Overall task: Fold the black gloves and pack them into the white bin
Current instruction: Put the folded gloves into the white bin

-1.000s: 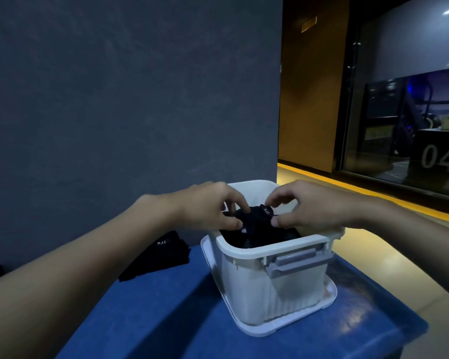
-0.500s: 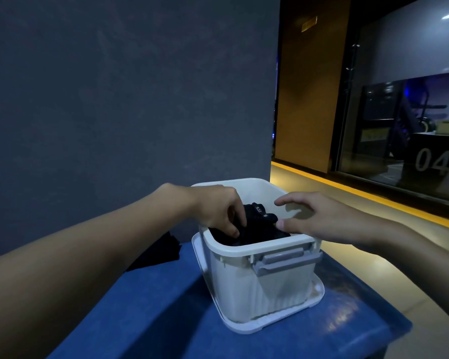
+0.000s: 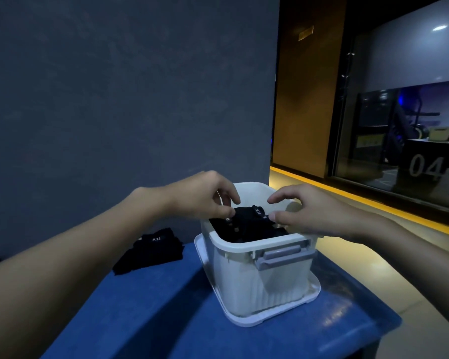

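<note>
**Packing stage, partly complete.** A bundle of black gloves is seen inside the white bin, heaped almost to the rim, with white lettering visible on two cuff tabs. A second stack of gloves lies on the blue desk, at 9 o'clock of the bin and well apart from it. This stack appears folded but is not yet packed. The task is therefore judged roughly half done, with the bundle to be settled and the stack to be carried over.

**Hands.** The left hand is held over the bin's mouth at 10 o'clock. Its thumb tip is laid against the edge of the top glove, and its fingers are curled above at a narrow gap. Whether cloth is pinched cannot be told. The right hand is held at 3 o'clock with its thumb set on the glove beside a tab. Its fingers are loosely spread and nothing is held.

**Materials.** The gloves are of soft, matte, limp fabric.

- The bin is of rigid smooth plastic, rectangular with rounded corners.
- Its rim is thick and its lower wall is fluted.
- A grey latch handle is fitted at 6 o'clock.
- The bin is stood in a shallow white lid.

The desk top is smooth and faintly glossy.
</note>
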A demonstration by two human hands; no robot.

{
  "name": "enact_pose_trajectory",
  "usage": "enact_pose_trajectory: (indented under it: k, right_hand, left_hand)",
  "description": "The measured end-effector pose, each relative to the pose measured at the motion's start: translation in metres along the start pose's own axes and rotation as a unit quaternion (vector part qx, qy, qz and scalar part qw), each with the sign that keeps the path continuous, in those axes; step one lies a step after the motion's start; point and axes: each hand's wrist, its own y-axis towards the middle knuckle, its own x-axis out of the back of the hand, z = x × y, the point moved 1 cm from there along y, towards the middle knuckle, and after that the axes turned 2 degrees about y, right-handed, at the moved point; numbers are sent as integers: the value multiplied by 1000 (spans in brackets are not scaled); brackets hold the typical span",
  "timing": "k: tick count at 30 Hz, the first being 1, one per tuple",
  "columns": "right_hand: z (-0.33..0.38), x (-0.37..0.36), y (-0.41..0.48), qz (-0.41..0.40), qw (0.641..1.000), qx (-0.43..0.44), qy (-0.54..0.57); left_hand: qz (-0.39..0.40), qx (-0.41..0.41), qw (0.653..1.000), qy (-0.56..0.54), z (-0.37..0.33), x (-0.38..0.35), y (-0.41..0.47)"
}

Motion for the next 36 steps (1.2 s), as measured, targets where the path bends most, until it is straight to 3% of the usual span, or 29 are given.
enact_pose_trajectory:
  k: [6,10,15,19,23,29,36]
  right_hand:
    - [49,-15,2,-10,998,68,16]
    - [93,-48,9,-13,992,126,28]
    - [143,-100,19,27,982,179,58]
    - [161,-149,39,49,980,182,65]
    - [151,-197,68,85,986,124,77]
    - [116,-242,105,50,998,-31,11]
    - [91,-257,122,45,987,-124,93]
  left_hand:
    - [-76,36,995,-61,29,16,-64]
    - [-116,104,985,-73,66,12,-125]
    - [-98,196,976,0,122,-19,-189]
    - [-37,237,968,69,151,-50,-214]
    - [19,258,963,76,167,-71,-226]
    - [12,252,965,71,179,-76,-230]
    - [2,253,966,52,184,-76,-228]
